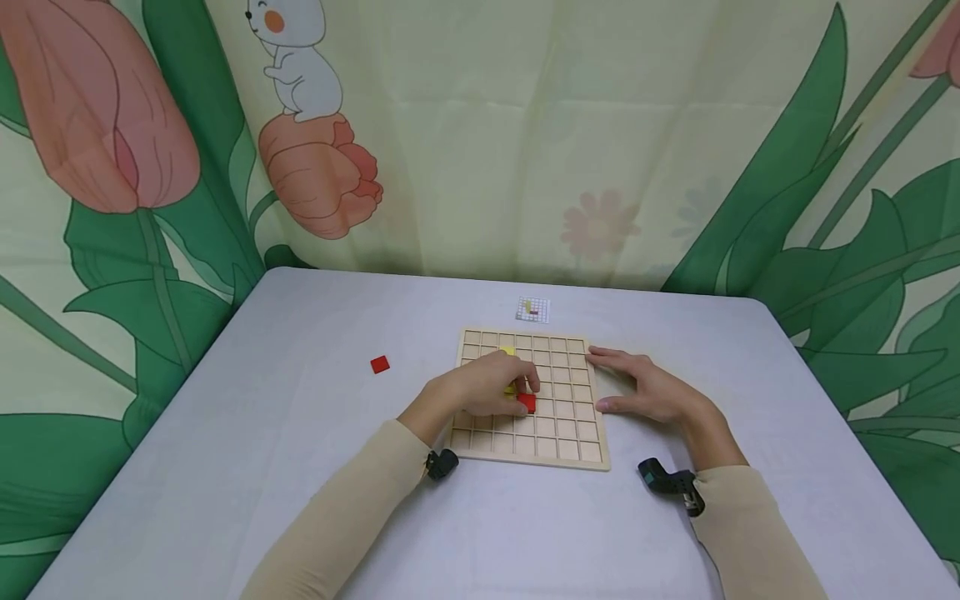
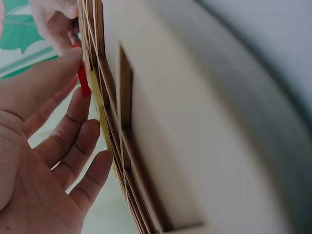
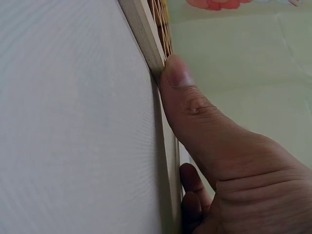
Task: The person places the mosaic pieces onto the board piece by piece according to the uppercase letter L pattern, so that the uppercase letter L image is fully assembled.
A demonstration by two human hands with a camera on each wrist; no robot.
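Observation:
A wooden grid board (image 1: 555,429) lies on the table, its squares edged by thin raised strips. Over its middle, my left hand (image 1: 483,385) pinches a red square tile (image 1: 528,403) between thumb and fingers. The left wrist view shows this red tile (image 2: 84,80) tilted on edge at the grid. Yellow tiles (image 1: 507,350) sit in the grid, partly hidden beneath that hand. My right hand (image 1: 647,387) touches the board's right edge with extended fingers and thumb; its thumb (image 3: 195,107) presses the wooden rim in the right wrist view.
Left of the board lies another red tile (image 1: 380,364) on the white-covered table (image 1: 300,417). A small card printed with a coloured grid pattern (image 1: 533,310) lies behind the board. A flower-patterned curtain (image 1: 480,150) hangs beyond the table's far edge.

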